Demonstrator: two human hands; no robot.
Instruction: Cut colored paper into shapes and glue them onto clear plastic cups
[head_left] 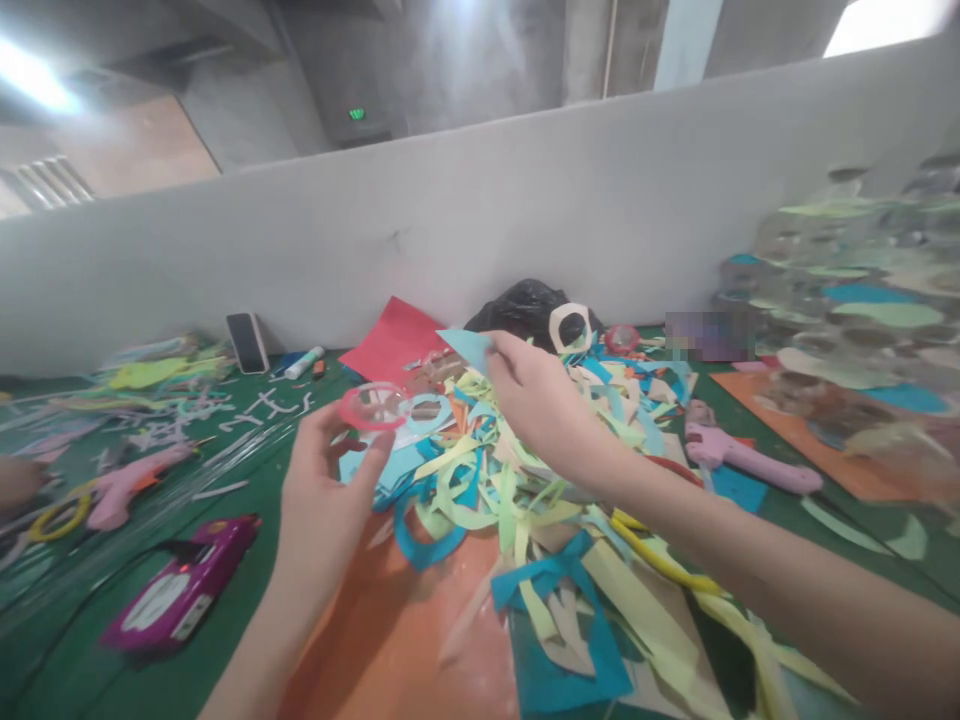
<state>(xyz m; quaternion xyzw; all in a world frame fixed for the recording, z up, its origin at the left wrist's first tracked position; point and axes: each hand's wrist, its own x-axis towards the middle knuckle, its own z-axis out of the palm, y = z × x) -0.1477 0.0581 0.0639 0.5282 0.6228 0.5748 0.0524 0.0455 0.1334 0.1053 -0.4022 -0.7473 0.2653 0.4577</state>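
My left hand (324, 490) is closed on a red-rimmed ring with a see-through middle (375, 424), raised above the table; the frame does not settle whether it is a lid or a tape roll. Between the thumb and fingers of my right hand (534, 395) is a light blue piece of paper (463, 346) with a pointed end. Under both hands lies a heap of cut paper scraps (510, 480) in yellow, green, blue and cream. A blue paper ring (427, 550) rests at the heap's near side.
Glue guns lie at left (124, 490) and right (750, 462), near a purple corded box (184, 590). A phone (247, 343) leans on the white wall (420, 230). Behind the heap sits a black plastic bag (517, 308). Stacked clear cups (862, 330) with paper discs rise at right. Another person's hand (19, 482) shows far left.
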